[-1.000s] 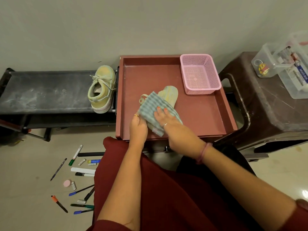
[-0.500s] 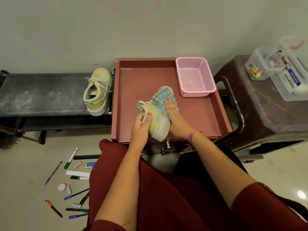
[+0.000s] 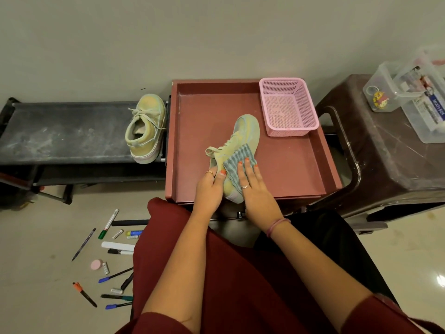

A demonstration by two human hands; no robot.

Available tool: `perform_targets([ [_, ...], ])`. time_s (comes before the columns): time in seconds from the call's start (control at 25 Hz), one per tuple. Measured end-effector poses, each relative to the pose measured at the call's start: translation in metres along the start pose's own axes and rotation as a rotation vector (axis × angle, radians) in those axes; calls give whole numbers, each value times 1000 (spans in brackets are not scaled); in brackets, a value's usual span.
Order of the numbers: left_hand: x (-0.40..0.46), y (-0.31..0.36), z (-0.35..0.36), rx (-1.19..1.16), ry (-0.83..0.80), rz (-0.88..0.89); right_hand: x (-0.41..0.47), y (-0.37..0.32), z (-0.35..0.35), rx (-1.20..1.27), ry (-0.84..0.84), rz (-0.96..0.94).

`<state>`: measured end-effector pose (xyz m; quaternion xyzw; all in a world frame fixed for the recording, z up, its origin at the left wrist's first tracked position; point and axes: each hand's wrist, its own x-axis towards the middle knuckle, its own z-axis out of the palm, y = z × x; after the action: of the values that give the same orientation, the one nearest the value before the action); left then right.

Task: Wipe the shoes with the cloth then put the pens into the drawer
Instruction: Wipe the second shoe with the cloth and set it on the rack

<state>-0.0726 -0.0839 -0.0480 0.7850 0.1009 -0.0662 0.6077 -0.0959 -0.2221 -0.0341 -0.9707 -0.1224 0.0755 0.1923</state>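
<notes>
On the floor at the near left lie the pens (image 3: 113, 277) and markers, scattered beside the person's knee and well apart from the drawer, so that half of the task looks untouched. Farther back, the second shoe (image 3: 145, 127) sits upright at the right end of the dark bench (image 3: 60, 131), parked out of the way; whether it has been wiped I cannot tell. In the middle, on the red tray-like top of the drawer unit (image 3: 197, 112), the left hand (image 3: 208, 189) grips the heel end of the shoe (image 3: 237, 150), thumb and fingers curled on it, probably to steady it against the rubbing. The right hand (image 3: 252, 186) lies flat, fingers straight, pressing the striped cloth (image 3: 237, 162) on the shoe's side. At the far right of the tray stands a pink basket (image 3: 287, 107).
</notes>
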Motion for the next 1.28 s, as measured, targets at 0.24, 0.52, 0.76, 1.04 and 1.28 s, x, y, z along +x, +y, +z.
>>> perform_targets([
  [0.24, 3, 0, -2, 55, -3, -7, 68, 11, -31, 25, -46, 111],
  [0.52, 0, 0, -5, 61, 41, -26, 41, -13, -10, -128, -1, -267],
  [0.76, 1, 4, -2, 83, 32, 32, 65, -14, -23, -80, -96, -100],
  [1.04, -1, 7, 2, 80, 0, 23, 72, 31, -36, -161, -51, -204],
  [1.28, -2, 8, 3, 177, 46, -41, 40, 0, -17, -40, -67, -412],
])
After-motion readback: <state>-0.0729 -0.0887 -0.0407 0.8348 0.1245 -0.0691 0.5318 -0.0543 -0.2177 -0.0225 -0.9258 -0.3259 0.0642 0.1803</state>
